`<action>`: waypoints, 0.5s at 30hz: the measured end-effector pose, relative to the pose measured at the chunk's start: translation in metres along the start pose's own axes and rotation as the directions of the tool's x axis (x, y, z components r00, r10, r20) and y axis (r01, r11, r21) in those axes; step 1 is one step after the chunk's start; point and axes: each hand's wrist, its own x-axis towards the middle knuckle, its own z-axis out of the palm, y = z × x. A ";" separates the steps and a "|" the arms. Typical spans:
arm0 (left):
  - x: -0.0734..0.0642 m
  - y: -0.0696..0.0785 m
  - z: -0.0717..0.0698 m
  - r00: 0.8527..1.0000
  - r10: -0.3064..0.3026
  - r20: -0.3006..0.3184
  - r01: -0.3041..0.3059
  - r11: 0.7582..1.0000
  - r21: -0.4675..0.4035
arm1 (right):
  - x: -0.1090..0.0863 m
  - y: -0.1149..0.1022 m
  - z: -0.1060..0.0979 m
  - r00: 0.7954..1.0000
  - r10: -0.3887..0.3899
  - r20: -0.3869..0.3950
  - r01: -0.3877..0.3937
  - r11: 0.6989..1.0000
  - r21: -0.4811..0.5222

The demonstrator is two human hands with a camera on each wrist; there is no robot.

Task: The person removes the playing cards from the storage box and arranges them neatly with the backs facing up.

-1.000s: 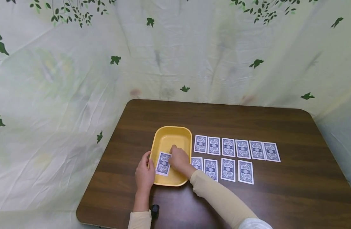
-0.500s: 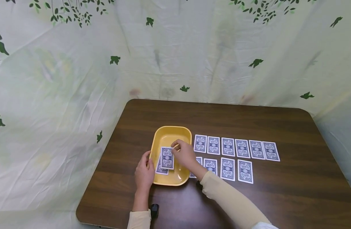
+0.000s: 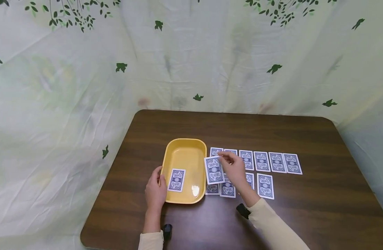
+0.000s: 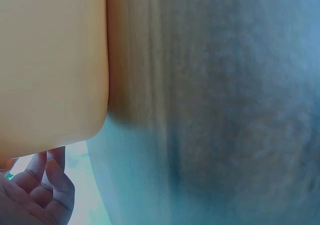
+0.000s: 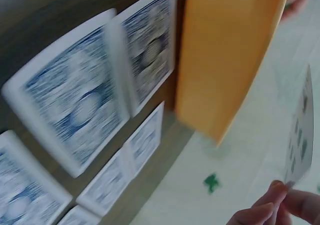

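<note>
My right hand [image 3: 235, 170] pinches a playing card [image 3: 214, 170] by its upper corner, just right of the yellow tray [image 3: 186, 158]. Blue patterned back up, this card hangs over the laid-out cards. In the right wrist view the thumb and fingertips [image 5: 274, 197] grip the card [image 5: 301, 135], seen nearly edge-on with dark marks on its face. My left hand [image 3: 156, 191] holds the tray's left side; the left wrist view shows its curled fingers [image 4: 62, 187] by the tray wall [image 4: 55, 65]. One card [image 3: 176, 180] lies back up inside the tray, near its lower left.
Two rows of face-down cards lie right of the tray, among them one card [image 3: 292, 164] at the back row's end and another [image 3: 265, 186] at the front row's end. The brown table [image 3: 319, 208] meets a leaf-patterned sheet [image 3: 225, 52] behind.
My right hand has lifted a card from inside the tray and carried it right, past the rim. One card stays in the tray. The left hand keeps its place at the tray's side.
</note>
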 end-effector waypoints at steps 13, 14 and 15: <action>-0.002 0.001 0.002 1.000 0.002 -0.003 -0.002 1.000 0.000 | -0.007 0.030 -0.082 0.930 0.178 -0.321 -0.152 0.983 0.103; -0.002 0.001 0.002 1.000 -0.002 0.002 0.002 1.000 -0.001 | -0.008 0.032 -0.088 0.921 0.189 -0.341 -0.164 0.981 0.101; -0.002 0.001 0.002 1.000 -0.005 0.005 0.005 1.000 -0.003 | -0.009 0.034 -0.094 0.911 0.201 -0.359 -0.176 0.979 0.102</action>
